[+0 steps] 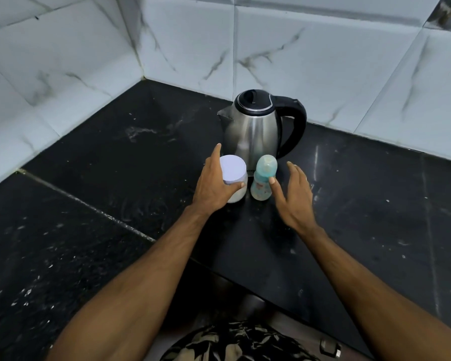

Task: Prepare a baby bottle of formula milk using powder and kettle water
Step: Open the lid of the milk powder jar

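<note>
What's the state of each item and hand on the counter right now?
kettle: upright, lid closed, untouched.
powder jar: upright, white lid on, held by left hand.
baby bottle: upright, cap on, right thumb touching it.
left hand: thumb and fingers curled round the jar.
right hand: fingers spread, no grip yet.

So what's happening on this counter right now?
A person is getting set to mix baby formula. Their left hand wraps around a white-lidded powder jar standing on the black counter. The right hand is open, thumb touching the side of a blue baby bottle that stands upright with its cap on. A steel kettle sits just behind both, lid shut. Nothing has been opened or poured yet.
</note>
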Motion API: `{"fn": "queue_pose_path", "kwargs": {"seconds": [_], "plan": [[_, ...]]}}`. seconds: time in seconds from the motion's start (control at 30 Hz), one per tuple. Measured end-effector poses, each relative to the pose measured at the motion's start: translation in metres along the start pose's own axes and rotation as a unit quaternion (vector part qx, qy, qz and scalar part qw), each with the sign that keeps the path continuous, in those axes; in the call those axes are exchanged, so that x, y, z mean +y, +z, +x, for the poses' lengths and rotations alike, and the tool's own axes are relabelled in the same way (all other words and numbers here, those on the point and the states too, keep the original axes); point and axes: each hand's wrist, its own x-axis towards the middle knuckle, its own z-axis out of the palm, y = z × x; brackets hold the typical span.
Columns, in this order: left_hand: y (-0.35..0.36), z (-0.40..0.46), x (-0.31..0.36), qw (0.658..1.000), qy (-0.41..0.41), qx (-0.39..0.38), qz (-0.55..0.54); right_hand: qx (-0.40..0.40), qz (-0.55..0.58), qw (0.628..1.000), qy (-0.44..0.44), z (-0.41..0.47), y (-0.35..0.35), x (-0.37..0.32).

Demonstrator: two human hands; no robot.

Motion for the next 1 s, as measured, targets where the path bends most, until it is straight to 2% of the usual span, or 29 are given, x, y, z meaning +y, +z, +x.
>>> {"fn": "queue_pose_path", "kwargs": {"seconds": [0.3, 0.53, 0.87, 1.0], "plan": [[-0.032, -0.036, -0.013, 0.998, -0.002, -0.043, -0.050, 0.016, 0.017, 0.998, 0.053, -0.034, -0.001, -0.001], [-0.052, -0.070, -0.031, 0.996, -0.014, -0.067, -0.057, -0.010, 0.056, 0.997, 0.055, -0.057, 0.010, -0.018], [-0.059, -0.083, -0.041, 0.996, -0.014, -0.063, -0.069, -0.039, 0.088, 0.995, -0.008, -0.062, 0.027, -0.058], [-0.052, -0.090, -0.050, 0.993, -0.045, -0.067, -0.088, -0.068, 0.102, 0.989, -0.077, -0.050, 0.028, -0.078]]}}
